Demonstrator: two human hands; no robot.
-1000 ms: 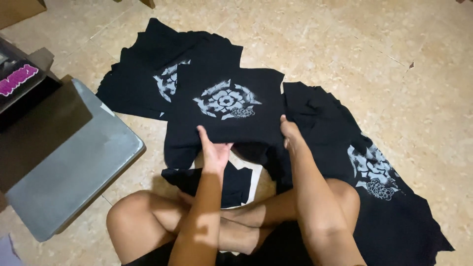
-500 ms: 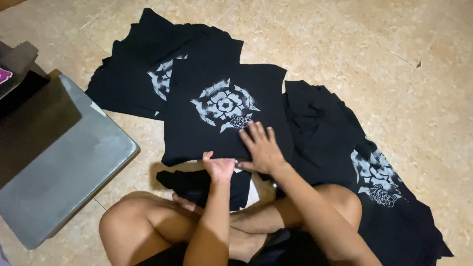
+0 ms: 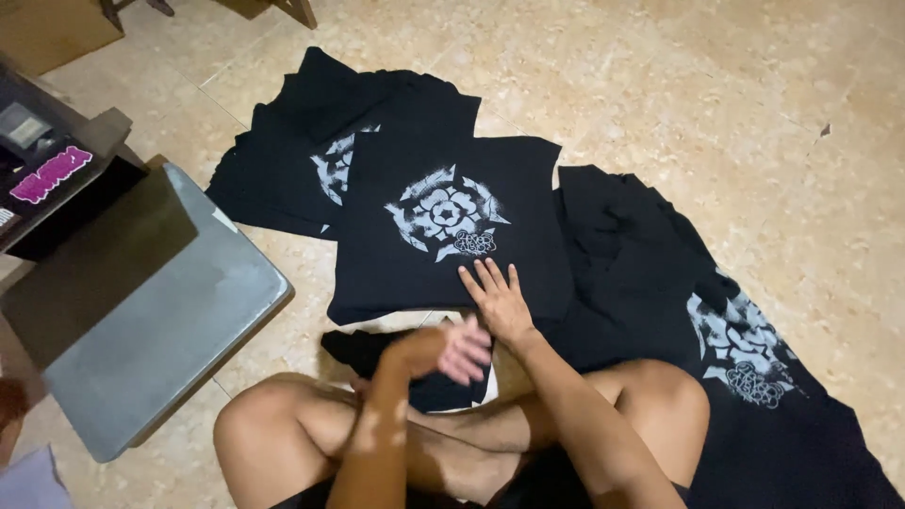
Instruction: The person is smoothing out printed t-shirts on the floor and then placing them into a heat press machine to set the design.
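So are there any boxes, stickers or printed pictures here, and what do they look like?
Pink label: far left, on a dark machine, long strip shape.
Cardboard box: top left corner, plain brown.
White flower-like print: centre of the black shirt under the right hand.
Second white print: on the pile behind, partly covered.
Third white print: on the dark pile at right.

Folded black shirt (image 3: 443, 221): flat on tiled floor, roughly square, white flower-like print with small emblem at print's 5 o'clock, facing up. Lower edge nearest person, slightly skewed. Upper-left corner overlaps black garment pile at 10 o'clock; another dark heap touches its right edge at 3 o'clock. Right hand (image 3: 498, 300) lies flat, fingers spread, on shirt's lower edge at 6 o'clock. Left hand (image 3: 451, 349) blurred, curled, just below shirt's edge, over smaller folded black cloth (image 3: 377, 351) at 7 o'clock.
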